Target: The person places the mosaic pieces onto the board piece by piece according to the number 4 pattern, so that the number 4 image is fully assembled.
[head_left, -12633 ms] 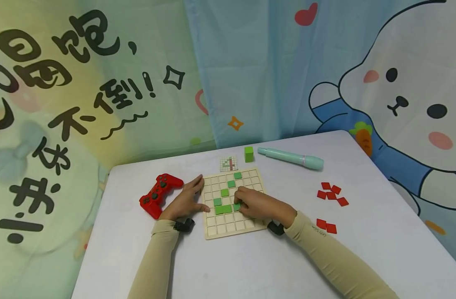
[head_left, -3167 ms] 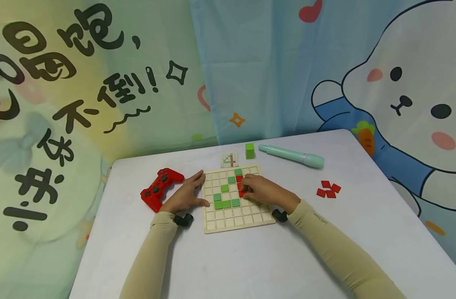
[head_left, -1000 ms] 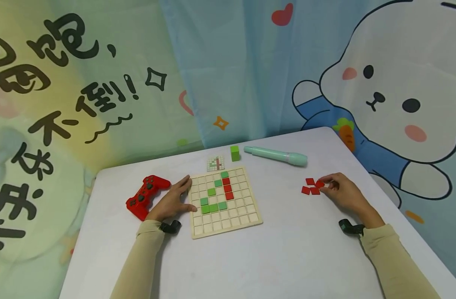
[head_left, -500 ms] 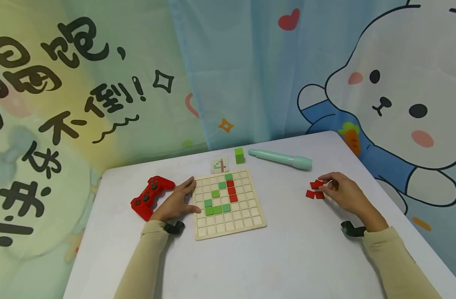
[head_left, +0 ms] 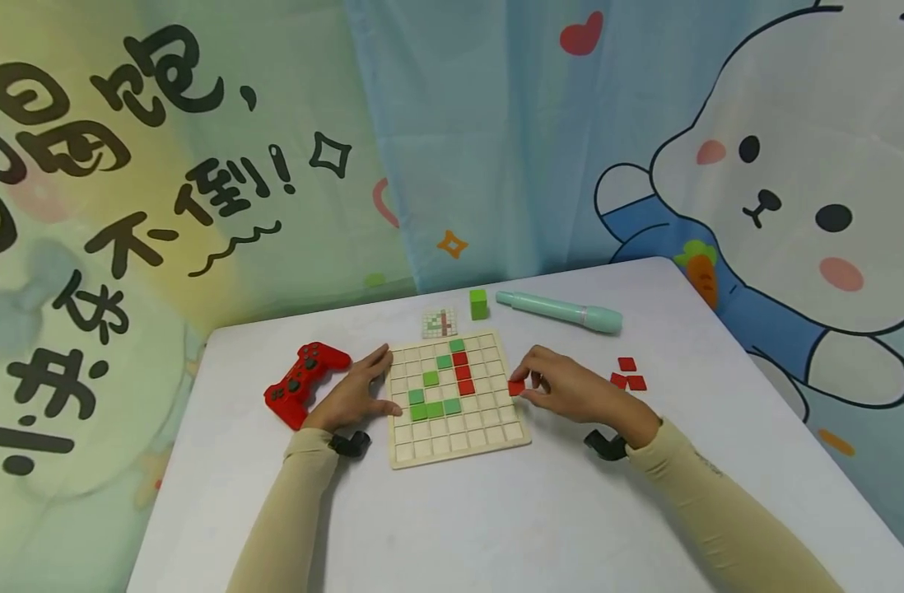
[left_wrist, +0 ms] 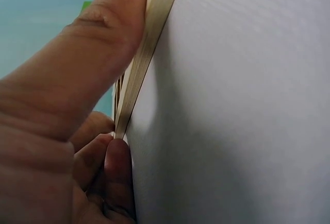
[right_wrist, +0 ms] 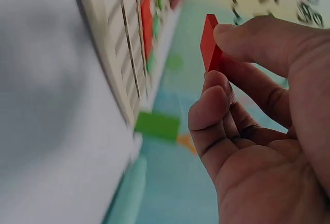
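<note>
A square wooden grid board (head_left: 422, 451) lies mid-table. My left hand (head_left: 351, 399) rests at its left edge, thumb over the rim and the other fingers spread along the side; the left wrist view shows the thumb (left_wrist: 98, 44) on the board's edge (left_wrist: 139, 69). Several green tiles (head_left: 431, 379) and a column of red tiles (head_left: 463, 373) sit in the cells. Between thumb and fingertips my right hand (head_left: 570, 391) pinches a red square tile (head_left: 515, 387) over the board's right edge. Seen from the right wrist, that tile (right_wrist: 209, 44) stands tilted on edge.
Three loose red tiles (head_left: 626, 364) lie on the table to the right. Behind the board are a small pattern card (head_left: 440, 323), a green cube (head_left: 478, 305) and a mint-coloured cylinder with a wider end (head_left: 559, 310). A red game controller (head_left: 304, 383) lies beside my left hand.
My right hand has picked a red tile from the loose pile and carried it left to the board's edge. Earlier, red tiles came onto the board. My left hand stays at the board.
</note>
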### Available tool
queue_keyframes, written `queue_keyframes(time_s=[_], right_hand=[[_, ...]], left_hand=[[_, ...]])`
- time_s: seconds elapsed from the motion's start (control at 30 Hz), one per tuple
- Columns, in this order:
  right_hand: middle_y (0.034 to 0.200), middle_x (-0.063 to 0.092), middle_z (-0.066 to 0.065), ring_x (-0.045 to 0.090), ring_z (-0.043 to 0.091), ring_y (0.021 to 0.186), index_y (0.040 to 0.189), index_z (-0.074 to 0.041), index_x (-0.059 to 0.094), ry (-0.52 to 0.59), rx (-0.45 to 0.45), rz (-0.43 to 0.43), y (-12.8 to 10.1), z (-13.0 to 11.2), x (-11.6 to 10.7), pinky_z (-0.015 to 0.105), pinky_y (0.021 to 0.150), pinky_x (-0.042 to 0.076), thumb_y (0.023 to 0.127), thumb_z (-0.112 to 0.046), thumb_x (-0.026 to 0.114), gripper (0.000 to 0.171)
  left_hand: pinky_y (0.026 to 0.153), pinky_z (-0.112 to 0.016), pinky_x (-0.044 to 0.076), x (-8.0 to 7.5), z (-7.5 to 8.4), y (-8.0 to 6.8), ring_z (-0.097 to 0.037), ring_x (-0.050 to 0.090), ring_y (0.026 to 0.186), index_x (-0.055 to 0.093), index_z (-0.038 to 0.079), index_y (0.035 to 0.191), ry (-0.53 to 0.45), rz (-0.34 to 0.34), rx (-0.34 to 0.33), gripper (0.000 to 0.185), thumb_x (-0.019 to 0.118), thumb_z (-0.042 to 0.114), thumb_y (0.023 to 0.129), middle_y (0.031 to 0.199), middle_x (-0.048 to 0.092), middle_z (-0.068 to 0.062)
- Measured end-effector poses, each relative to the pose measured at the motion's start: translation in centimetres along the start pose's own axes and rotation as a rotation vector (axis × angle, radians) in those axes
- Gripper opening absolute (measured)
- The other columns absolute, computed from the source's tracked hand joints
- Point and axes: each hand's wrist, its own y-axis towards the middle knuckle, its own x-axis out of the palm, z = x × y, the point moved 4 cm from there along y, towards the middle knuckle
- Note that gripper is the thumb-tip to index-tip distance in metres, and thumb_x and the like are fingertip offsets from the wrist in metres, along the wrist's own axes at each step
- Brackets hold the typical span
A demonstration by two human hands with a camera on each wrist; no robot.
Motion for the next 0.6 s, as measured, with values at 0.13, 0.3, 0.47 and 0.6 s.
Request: queue_keyframes(time_s=[0.13, 0.3, 0.47, 0.6], right_hand=[[0.112, 0.062, 0.002, 0.055, 0.010, 0.087, 0.118, -0.011, 0.073, -0.002, -0.053, -0.089, 2.6, -1.6, 2.5, 0.021, 0.074, 0.050, 0.101, -0.017, 0.075, 0.018], [0.113, 0.064, 0.004, 0.055, 0.007, 0.087, 0.114, -0.008, 0.074, -0.055, -0.099, -0.137, 4.9, -2.4, 4.7, 0.020, 0.077, 0.051, 0.101, -0.015, 0.074, 0.015], [0.114, 0.064, 0.004, 0.056, 0.010, 0.089, 0.114, -0.008, 0.075, -0.099, -0.098, -0.157, 5.8, -2.5, 5.7, 0.022, 0.080, 0.052, 0.101, -0.014, 0.074, 0.015], [0.111, 0.064, 0.004, 0.055, 0.011, 0.089, 0.113, -0.008, 0.074, -0.096, -0.093, -0.157, 6.2, -2.6, 6.0, 0.023, 0.080, 0.052, 0.100, -0.014, 0.076, 0.015]], left_hand=[[0.131, -0.059, 0.030, 0.0, -0.2, 0.1, -0.042, 0.016, 0.167, 0.026, 0.010, 0.170, 0.000, 0.004, 0.001, 0.112, 0.093, 0.037, 0.083, 0.182, 0.014, -0.008], [0.130, -0.060, 0.031, 0.1, -0.2, 0.2, -0.044, 0.017, 0.166, 0.027, 0.009, 0.169, 0.005, 0.005, 0.015, 0.111, 0.092, 0.037, 0.083, 0.182, 0.014, -0.009], [0.130, -0.059, 0.031, 0.1, 0.1, 0.1, -0.043, 0.016, 0.167, 0.027, 0.009, 0.169, 0.001, 0.003, 0.020, 0.110, 0.092, 0.035, 0.084, 0.182, 0.014, -0.009], [0.131, -0.059, 0.030, -0.1, 0.0, 0.0, -0.042, 0.016, 0.167, 0.027, 0.010, 0.170, 0.003, 0.008, 0.007, 0.111, 0.092, 0.034, 0.083, 0.182, 0.013, -0.008]])
